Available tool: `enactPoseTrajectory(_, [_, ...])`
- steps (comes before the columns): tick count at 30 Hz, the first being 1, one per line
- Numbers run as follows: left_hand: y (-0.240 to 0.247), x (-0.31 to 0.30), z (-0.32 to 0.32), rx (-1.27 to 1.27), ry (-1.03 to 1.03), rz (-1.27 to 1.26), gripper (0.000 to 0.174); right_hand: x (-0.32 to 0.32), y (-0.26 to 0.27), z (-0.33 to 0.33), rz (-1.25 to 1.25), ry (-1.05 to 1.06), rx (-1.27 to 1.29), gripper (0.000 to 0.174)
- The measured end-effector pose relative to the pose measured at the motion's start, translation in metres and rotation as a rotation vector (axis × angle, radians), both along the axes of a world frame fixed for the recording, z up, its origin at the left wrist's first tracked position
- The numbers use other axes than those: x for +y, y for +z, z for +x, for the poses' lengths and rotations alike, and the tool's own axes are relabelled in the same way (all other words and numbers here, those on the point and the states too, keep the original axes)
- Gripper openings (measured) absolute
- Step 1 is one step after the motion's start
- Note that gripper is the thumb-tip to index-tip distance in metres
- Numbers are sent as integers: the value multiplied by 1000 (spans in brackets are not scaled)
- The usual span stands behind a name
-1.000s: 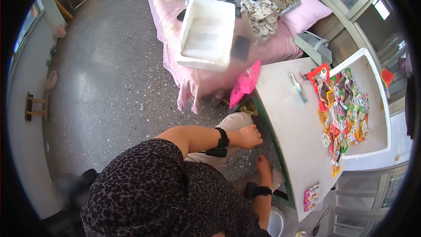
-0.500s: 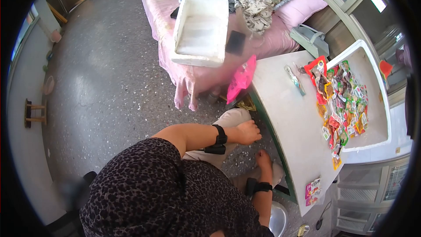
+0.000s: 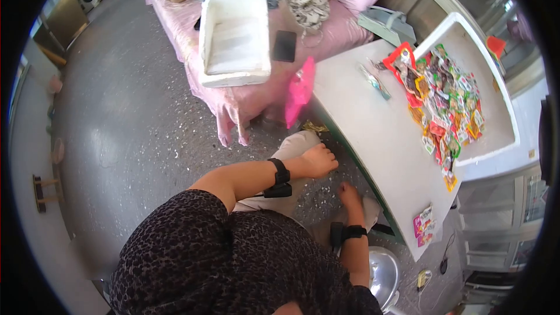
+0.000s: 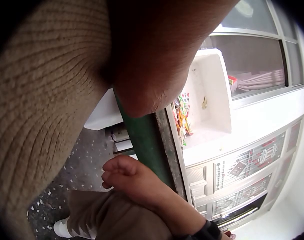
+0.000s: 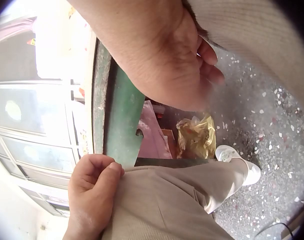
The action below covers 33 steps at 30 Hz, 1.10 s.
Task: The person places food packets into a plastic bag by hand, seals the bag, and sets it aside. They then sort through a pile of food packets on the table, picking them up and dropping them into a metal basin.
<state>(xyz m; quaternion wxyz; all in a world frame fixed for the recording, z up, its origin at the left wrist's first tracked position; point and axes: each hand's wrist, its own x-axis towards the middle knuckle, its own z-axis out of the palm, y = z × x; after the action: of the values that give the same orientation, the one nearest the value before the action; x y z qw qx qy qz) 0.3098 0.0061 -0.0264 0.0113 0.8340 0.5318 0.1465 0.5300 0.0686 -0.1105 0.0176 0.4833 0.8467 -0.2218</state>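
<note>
2 fists: left hand [image 3: 319, 160] and right hand [image 3: 349, 192] clenched on beige trousers [image 3: 291, 149]; print on snack packets [image 3: 444, 94] unreadable.

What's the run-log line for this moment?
left hand: curled on knee | right hand: curled on other leg | snack packets: in foam box

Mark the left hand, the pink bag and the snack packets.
left hand [image 3: 321, 160], head view, back of the hand.
pink bag [image 3: 298, 92], head view, middle of its side.
snack packets [image 3: 443, 102], head view, centre of the pile.

There are 2 hands [image 3: 321, 160] [image 3: 350, 193], 2 white foam boxes [image 3: 233, 77] [image 3: 496, 102], 1 white table [image 3: 373, 134], 1 pink bag [image 3: 298, 90] and 1 wooden stool [image 3: 45, 192].
</note>
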Motion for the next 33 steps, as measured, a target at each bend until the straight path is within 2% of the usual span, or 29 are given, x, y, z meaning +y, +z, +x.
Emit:
enactPoseTrajectory(3, [-1,1,-2,-3,-4,2,14,-4,9,-5,-67,-40,-29,19])
enactPoseTrajectory(10, [3,3,0,-4,-2,18,8,-10,26,-5,-7,32,42,15])
enactPoseTrajectory(22, [4,5,2,-20,7,114,3,-10,26,0,-81,23,-2,18])
enactPoseTrajectory(25, [0,7,-1,-20,11,121,4,-16,42,5,-94,-33,191,17])
enactPoseTrajectory(28, [-1,7,-4,-29,-6,132,5,-24,72,19,-259,-101,459,17])
enactPoseTrajectory(31, [0,8,-4,-47,-16,123,6,-34,117,48,-149,-107,715,17])
enactPoseTrajectory(33, [2,8,-4,-45,-7,132,5,-32,142,78,-43,-182,827,16])
